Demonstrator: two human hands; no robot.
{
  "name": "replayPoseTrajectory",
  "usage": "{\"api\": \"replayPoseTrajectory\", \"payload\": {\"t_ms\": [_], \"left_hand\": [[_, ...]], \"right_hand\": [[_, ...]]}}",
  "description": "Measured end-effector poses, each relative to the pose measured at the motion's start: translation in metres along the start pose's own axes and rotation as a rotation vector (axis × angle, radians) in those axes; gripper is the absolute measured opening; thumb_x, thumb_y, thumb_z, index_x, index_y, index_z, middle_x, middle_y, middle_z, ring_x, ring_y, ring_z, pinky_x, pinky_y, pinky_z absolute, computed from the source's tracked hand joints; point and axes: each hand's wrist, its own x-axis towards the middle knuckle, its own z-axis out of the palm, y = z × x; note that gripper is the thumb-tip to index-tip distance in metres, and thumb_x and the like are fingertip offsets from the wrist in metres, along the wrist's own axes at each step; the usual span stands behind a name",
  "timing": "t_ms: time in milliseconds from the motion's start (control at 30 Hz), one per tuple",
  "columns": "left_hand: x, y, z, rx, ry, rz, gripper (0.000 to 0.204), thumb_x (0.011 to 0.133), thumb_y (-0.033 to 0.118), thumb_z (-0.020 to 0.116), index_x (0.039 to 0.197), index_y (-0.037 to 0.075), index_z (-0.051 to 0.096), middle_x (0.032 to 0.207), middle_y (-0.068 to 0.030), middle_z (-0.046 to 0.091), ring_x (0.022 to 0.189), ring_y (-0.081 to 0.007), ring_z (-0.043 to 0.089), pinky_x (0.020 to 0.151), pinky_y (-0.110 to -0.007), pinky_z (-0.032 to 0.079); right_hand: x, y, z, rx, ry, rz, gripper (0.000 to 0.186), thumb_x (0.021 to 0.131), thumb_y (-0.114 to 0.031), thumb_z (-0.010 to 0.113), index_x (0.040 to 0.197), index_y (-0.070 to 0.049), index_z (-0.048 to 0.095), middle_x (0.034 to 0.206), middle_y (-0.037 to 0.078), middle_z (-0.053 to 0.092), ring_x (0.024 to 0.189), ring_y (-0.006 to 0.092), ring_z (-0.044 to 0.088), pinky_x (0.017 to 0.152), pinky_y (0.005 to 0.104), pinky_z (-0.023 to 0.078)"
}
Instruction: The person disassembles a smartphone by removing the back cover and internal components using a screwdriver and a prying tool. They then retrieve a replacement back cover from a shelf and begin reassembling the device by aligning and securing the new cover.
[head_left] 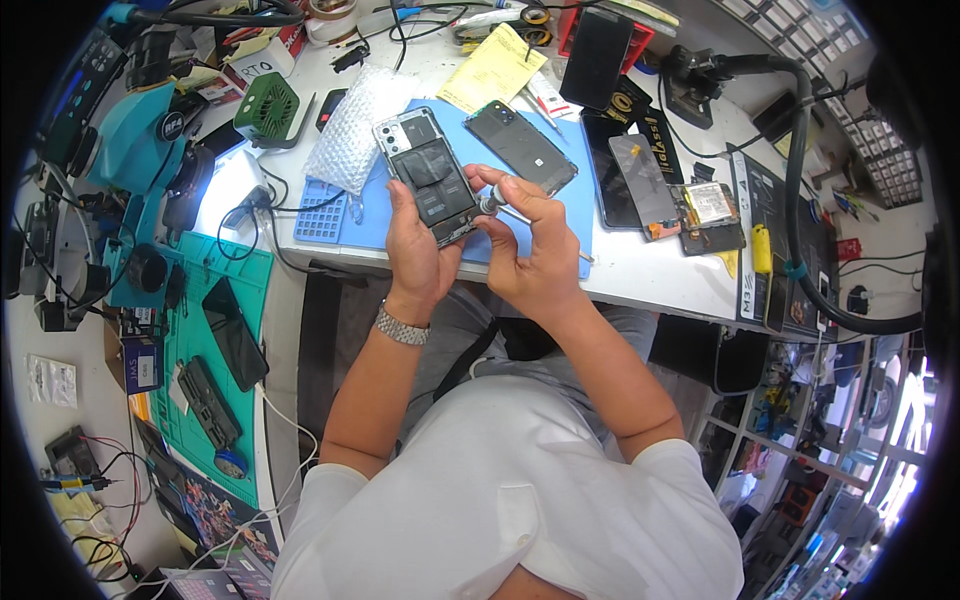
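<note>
My left hand (421,248) is wrapped round the lower part of an opened smartphone (430,175), its battery and inner parts facing up. Against the phone's lower right edge, the fingers of my right hand (540,240) pinch a small screwdriver (490,203) with a silvery, rounded handle; its tip is hidden. A thin metal rod passes behind that hand and shows again on its far side; I cannot tell whether the hand holds it. Just right of the phone, a dark back cover (520,145) with camera openings lies on the blue mat (375,215).
Bubble wrap (350,125) and a yellow paper (492,68) border the mat. Phone parts (640,180) lie to the right, beneath a curved black arm (797,170). Leftward stand a green fan (270,108), a teal microscope (135,140) and a green mat (215,300) with phones.
</note>
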Motion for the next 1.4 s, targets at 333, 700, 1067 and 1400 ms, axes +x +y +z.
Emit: {"api": "replayPoseTrajectory", "payload": {"t_ms": [333,700,1067,1400], "left_hand": [[0.001,0.0,-0.005,0.018,-0.043,-0.008,0.068,0.115,0.056,0.016,0.149,0.005,0.045,0.135,-0.0198,0.064,0.121,-0.0287,0.066,0.098,-0.046,0.059],[0.002,-0.001,-0.003,0.049,-0.022,0.018,0.072,0.114,0.058,0.018,0.153,0.005,0.045,0.142,-0.0219,0.062,0.128,-0.0308,0.064,0.101,-0.053,0.059],[0.002,-0.001,-0.003,0.048,-0.022,0.022,0.071,0.114,0.058,0.019,0.152,0.004,0.046,0.14,-0.0218,0.063,0.127,-0.0308,0.065,0.1,-0.052,0.06],[0.002,-0.001,-0.006,0.045,-0.031,0.027,0.07,0.114,0.058,0.022,0.151,0.004,0.046,0.138,-0.0224,0.063,0.126,-0.0325,0.065,0.101,-0.054,0.059]], "right_hand": [[-0.003,0.006,0.003,0.053,-0.096,0.024,0.062,0.09,0.019,0.069,0.14,-0.002,0.04,0.12,0.021,0.066,0.107,0.0257,0.072,0.089,0.0345,0.062],[0.055,0.064,-0.031,-0.079,0.105,0.222,0.054,0.095,0.01,0.066,0.14,0.0,0.038,0.111,0.017,0.066,0.1,0.0218,0.073,0.085,0.0333,0.064],[0.055,0.09,-0.03,-0.186,0.055,0.277,0.05,0.094,0.009,0.067,0.134,-0.003,0.039,0.11,0.016,0.07,0.096,0.0231,0.074,0.077,0.0327,0.06],[0.044,0.038,-0.024,0.378,0.22,0.546,0.062,0.097,0.009,0.068,0.139,0.003,0.024,0.116,0.025,0.062,0.107,0.0253,0.068,0.09,0.0356,0.062]]}}
